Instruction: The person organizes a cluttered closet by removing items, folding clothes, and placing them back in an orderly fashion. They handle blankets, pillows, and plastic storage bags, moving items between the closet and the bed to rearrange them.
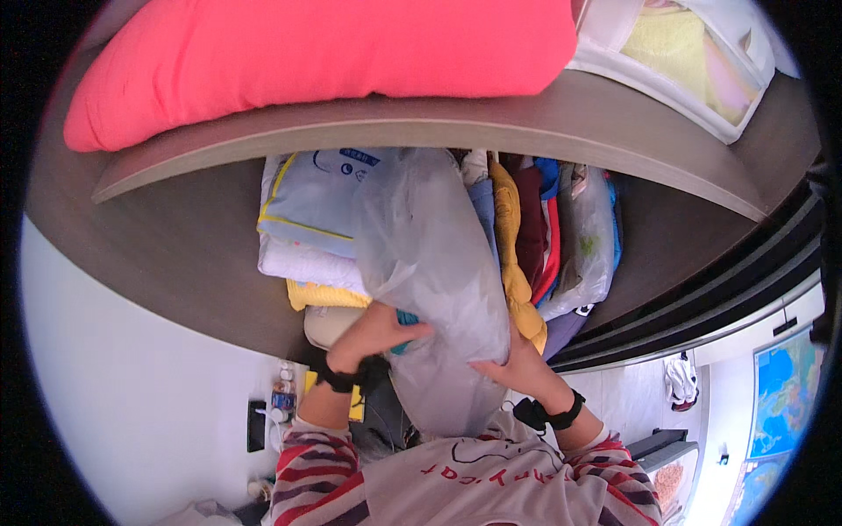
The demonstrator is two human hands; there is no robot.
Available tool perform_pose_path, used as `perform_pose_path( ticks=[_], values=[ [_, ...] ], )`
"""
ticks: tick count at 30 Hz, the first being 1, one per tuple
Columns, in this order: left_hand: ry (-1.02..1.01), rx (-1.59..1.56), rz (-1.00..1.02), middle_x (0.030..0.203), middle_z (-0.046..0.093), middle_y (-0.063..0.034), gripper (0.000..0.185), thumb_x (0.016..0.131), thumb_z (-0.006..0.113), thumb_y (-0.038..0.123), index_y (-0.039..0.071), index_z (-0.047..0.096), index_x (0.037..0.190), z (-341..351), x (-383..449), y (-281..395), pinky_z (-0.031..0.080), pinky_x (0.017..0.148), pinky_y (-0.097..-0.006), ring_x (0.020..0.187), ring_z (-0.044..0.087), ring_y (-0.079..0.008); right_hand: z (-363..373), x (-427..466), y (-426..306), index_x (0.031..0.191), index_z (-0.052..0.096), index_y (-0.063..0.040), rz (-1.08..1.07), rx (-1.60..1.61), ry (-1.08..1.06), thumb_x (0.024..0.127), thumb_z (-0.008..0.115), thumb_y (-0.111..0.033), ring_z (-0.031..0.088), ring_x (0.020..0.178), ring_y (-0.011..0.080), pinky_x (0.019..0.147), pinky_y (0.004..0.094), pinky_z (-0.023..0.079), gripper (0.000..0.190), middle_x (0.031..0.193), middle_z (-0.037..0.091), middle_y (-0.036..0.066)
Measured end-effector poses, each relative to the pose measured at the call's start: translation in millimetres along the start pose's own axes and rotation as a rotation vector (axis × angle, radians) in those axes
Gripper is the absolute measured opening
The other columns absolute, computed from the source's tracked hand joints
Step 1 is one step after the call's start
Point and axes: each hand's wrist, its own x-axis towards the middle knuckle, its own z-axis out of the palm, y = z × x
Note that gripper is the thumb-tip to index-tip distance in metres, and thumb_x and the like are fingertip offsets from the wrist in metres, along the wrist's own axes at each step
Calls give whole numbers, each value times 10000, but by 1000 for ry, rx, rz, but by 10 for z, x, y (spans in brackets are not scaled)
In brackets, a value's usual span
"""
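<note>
A large translucent plastic bag [434, 263] hangs out of the closet compartment in front of me, between my hands. My left hand [378, 332] is at the bag's left side, thumb pointing inward, close to something teal [404, 332]. At the other side my right hand [516, 365] presses against the bag, its fingers partly hidden behind it. Left of the bag lie a folded light-blue textile with yellow trim [309, 204], a white folded one [309, 263] and a yellow one [329, 294]. Close on the right hangs a mustard-yellow textile [510, 243].
Above is a wooden shelf edge [421, 131] with a large coral-red cushion or bedding [329, 52] and a white storage bag with a clear window [697, 66]. Maroon clothing [531, 230] and another plastic bag [585, 250] fill the compartment's right part.
</note>
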Motion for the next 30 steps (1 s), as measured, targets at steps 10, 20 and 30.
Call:
perform_pose_path(
  ticks=[10,20,30],
  values=[
    [-56,28,-43,1398,346,-263,879,727,771,317,-34,298,1379,274,-46,-148,286,1077,-393,1312,327,-405,-933,684,-532,1396,363,1,54,458,-50,939,497,-468,414,1289,242,1026,362,392,668,1390,425,169],
    [-1,-8,-23,1456,221,-310,1003,740,761,377,-105,185,1405,280,-9,34,260,1098,-393,1355,261,-410,-368,2362,-802,946,666,66,102,-475,-191,690,686,-458,652,819,343,718,395,512,584,895,663,230],
    [176,-513,271,1479,299,-187,725,857,658,276,-14,302,1418,-7,-375,-308,221,1115,-378,1383,262,-290,-691,2091,-1104,1079,586,71,-351,-649,319,712,654,-246,603,972,404,850,426,474,489,1010,620,287]
  ],
)
